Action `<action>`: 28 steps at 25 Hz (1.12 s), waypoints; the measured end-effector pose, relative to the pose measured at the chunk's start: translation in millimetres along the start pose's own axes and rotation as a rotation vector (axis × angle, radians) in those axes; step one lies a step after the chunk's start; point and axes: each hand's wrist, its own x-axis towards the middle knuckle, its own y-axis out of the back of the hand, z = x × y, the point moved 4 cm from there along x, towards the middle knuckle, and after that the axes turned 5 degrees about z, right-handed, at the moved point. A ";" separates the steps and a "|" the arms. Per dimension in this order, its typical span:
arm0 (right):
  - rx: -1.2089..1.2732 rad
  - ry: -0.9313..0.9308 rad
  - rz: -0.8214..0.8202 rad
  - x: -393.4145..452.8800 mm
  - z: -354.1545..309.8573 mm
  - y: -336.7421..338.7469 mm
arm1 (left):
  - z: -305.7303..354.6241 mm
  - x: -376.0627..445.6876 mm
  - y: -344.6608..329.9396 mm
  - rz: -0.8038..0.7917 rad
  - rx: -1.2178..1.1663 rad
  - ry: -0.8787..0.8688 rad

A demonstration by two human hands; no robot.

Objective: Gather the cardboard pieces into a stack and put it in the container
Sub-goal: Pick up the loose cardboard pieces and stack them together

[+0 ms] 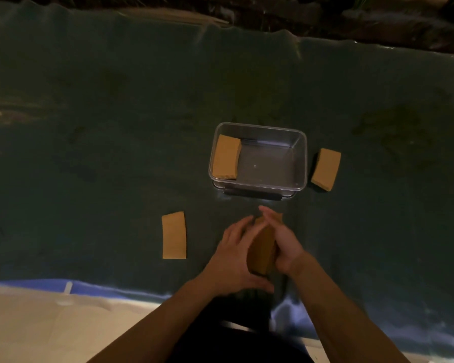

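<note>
A stack of brown cardboard pieces [262,251] is pressed between my two hands just in front of me. My left hand [232,248] cups its left side and my right hand [282,238] grips its right side. Beyond them stands a clear plastic container [300,163] with a cardboard stack [226,159] lying against its left wall. Another cardboard stack [325,169] lies on the cloth right of the container. A single flat cardboard piece [174,235] lies to the left of my hands.
Everything rests on a dark green cloth [116,140] spread over the ground. A pale sheet [37,323] borders its near edge. Dark rough ground [325,14] runs along the far edge. A dark handle [252,193] sits at the container's near side.
</note>
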 end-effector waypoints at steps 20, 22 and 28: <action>-0.002 0.007 0.047 -8.0 15.4 -46.5 | -154.3 -29.7 92.4 0.297 0.250 0.836; -0.001 0.022 0.032 -13.0 18.6 -46.3 | -156.9 -26.1 90.4 0.284 0.201 0.842; 0.007 0.053 0.015 -20.6 19.9 -33.3 | -140.4 -6.8 79.5 0.208 -0.033 0.647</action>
